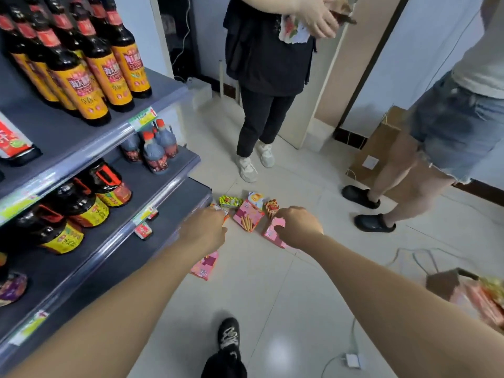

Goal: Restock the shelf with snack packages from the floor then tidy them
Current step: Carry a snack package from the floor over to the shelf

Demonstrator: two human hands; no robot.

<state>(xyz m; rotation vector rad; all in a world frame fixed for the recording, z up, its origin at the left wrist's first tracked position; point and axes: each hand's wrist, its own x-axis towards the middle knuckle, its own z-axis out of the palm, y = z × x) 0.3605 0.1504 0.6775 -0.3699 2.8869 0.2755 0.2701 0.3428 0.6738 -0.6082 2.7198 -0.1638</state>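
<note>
Several snack packages lie on the tiled floor beside the grey shelf [174, 211]. My right hand [296, 223] reaches down with curled fingers gripping a pink box [274, 236]. My left hand [206, 227] is curled over an orange-and-white packet [221, 211] at the shelf's corner; whether it holds it is unclear. Between the hands lies a pink biscuit-stick box [248, 216]. Behind it are a green-yellow packet [230, 201], a light box [255, 199] and a red-striped packet [271, 207]. Another pink packet [204, 266] lies under my left forearm.
The shelf's upper levels carry dark sauce bottles [90, 77] and jugs [81, 205]. One person [261, 105] stands just behind the snacks, another [425, 159] at the right. A cardboard box [376, 148] leans on the wall. A bag [469, 290] and cables lie at right. My shoe [229, 334] is below.
</note>
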